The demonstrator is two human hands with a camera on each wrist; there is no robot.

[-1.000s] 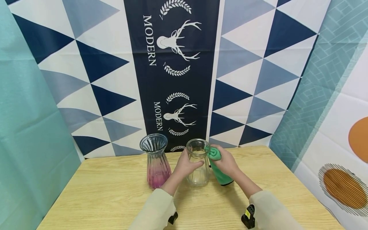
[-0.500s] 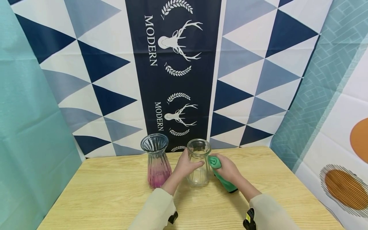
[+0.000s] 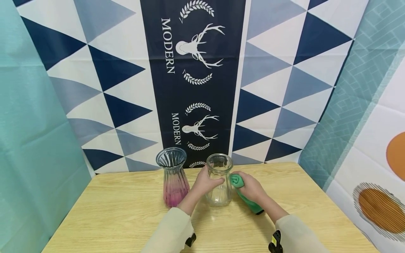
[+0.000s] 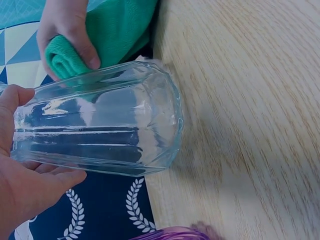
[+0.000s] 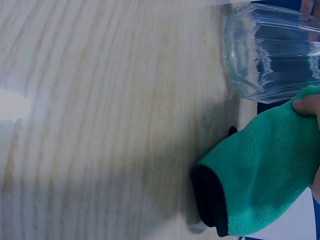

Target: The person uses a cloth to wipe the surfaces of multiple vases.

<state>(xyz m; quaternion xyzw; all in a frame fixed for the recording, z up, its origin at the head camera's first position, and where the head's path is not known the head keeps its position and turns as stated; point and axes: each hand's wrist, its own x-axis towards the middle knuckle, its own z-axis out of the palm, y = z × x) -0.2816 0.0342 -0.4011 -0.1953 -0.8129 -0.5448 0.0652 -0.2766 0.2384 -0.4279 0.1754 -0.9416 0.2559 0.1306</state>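
A clear glass vase point(image 3: 219, 191) is upright near the back of the table, its ribbed side plain in the left wrist view. My left hand point(image 3: 205, 182) grips it from the left below the rim, thumb across the front. Whether its base touches the wood I cannot tell. My right hand point(image 3: 252, 187) holds a green cloth point(image 5: 265, 170), bunched at the top, against or very close to the vase's right side. The cloth's dark-edged end hangs down toward the table. Left of my left hand stands a second vase point(image 3: 174, 186), blue at the flared rim and pink below.
The light wooden table point(image 3: 126, 218) ends at a patterned cloth backdrop point(image 3: 196, 88). Teal fabric point(image 3: 41, 140) hangs along the left side, and printed fabric point(image 3: 364, 165) along the right. The pink-blue vase is close to my left forearm.
My right hand has moved the cloth from the clear vase's rim slightly down its right side. The cloth's hanging end has swung right and lower. My left hand keeps its grip.
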